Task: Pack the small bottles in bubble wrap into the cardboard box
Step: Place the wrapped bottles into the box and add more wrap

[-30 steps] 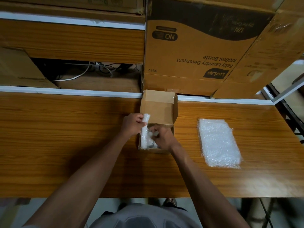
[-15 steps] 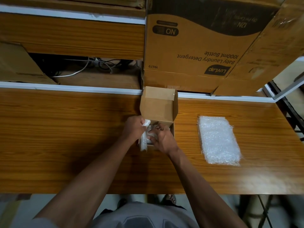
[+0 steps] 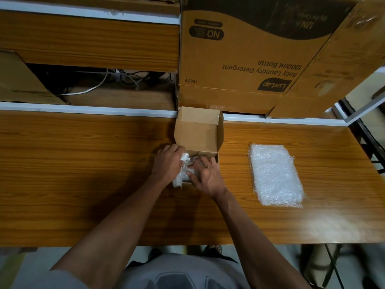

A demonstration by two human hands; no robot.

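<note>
Wooden table, cardboard box holding bubble-wrapped bottles

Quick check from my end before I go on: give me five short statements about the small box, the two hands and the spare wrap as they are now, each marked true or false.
1. The small cardboard box has its lid flap standing open. True.
2. The left hand rests flat on the bare table, away from the box. False: it holds the bubble-wrapped bundle at the box's left edge.
3. The right hand is at the box opening, fingers on the wrap. True.
4. The stack of bubble wrap lies to the left of the box. False: it lies to the box's right on the table.
5. The big detergent carton stands behind the small box. True.
</note>
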